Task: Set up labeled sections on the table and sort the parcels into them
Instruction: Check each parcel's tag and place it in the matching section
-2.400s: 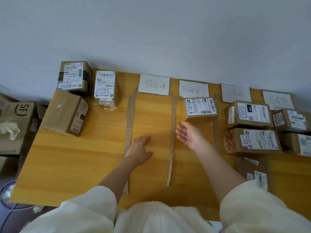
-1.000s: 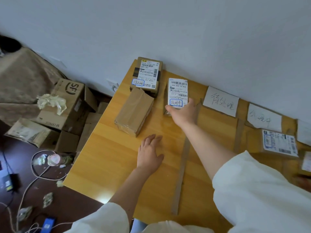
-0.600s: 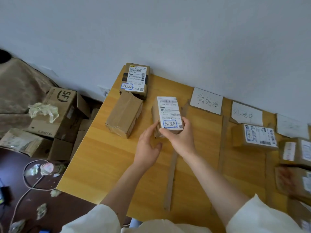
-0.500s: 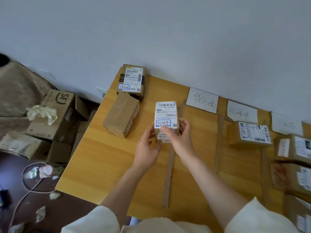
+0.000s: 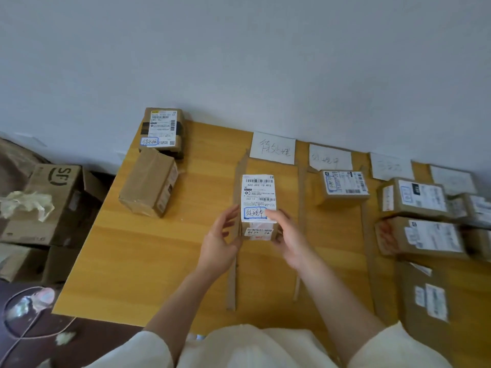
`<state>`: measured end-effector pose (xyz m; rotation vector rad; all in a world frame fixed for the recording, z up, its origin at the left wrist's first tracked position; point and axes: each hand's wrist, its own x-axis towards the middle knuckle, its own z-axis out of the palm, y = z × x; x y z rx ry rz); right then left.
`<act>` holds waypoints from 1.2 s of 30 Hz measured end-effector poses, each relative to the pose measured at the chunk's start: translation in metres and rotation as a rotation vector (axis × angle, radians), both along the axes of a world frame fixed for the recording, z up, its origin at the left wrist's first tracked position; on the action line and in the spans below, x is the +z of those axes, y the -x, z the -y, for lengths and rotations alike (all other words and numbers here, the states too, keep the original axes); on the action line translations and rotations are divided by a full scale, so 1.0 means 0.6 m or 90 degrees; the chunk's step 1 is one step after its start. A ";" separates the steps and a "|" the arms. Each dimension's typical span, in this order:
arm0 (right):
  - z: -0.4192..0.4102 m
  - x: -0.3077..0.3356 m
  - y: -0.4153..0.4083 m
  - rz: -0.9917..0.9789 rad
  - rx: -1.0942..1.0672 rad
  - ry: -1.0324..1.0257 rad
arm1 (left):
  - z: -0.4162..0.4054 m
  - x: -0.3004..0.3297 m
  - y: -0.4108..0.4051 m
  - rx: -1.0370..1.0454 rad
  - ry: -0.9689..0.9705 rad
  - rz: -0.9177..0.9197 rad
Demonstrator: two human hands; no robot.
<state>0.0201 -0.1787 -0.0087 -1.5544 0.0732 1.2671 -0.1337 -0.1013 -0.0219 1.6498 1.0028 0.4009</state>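
Note:
A small brown parcel (image 5: 258,197) with a white shipping label and a blue-boxed handwritten tag is held above the wooden table (image 5: 170,251). My left hand (image 5: 219,244) grips its left side and my right hand (image 5: 288,236) grips its right side, thumb on the tag. It hangs over the first section, below a white paper label (image 5: 273,147). Cardboard strips (image 5: 231,274) divide the sections. A second paper label (image 5: 330,158) has one parcel (image 5: 342,184) below it. Two unsorted parcels, a labelled one (image 5: 162,131) and a plain brown one (image 5: 150,183), lie at the table's left.
Several sorted parcels (image 5: 422,216) fill the right sections under two more paper labels (image 5: 389,166). Left of the table, on the dark floor, stand open cardboard boxes (image 5: 50,203) with crumpled plastic, and a cable loop (image 5: 24,314). A grey wall backs the table.
My right hand reached left and picked the labelled parcel from beside the plain brown one. Both hands then carried it rightward, and it now hangs over the first section.

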 end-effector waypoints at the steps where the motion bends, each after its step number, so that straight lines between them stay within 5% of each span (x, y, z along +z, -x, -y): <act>1: 0.018 0.000 -0.008 -0.004 -0.019 0.005 | 0.005 -0.001 -0.007 -0.013 0.001 -0.014; 14: 0.208 0.006 -0.105 0.006 -0.239 0.058 | 0.060 -0.027 -0.081 -0.120 -0.014 -0.178; 24: 0.239 -0.027 -0.156 0.049 -0.282 0.062 | 0.082 -0.028 -0.094 -0.133 -0.013 -0.207; 33: 0.232 -0.037 -0.170 0.143 -0.346 0.208 | 0.087 -0.031 -0.089 -0.119 -0.024 -0.221; 36: 0.222 -0.032 -0.164 0.276 -0.312 0.315 | 0.086 -0.030 -0.087 -0.111 -0.023 -0.227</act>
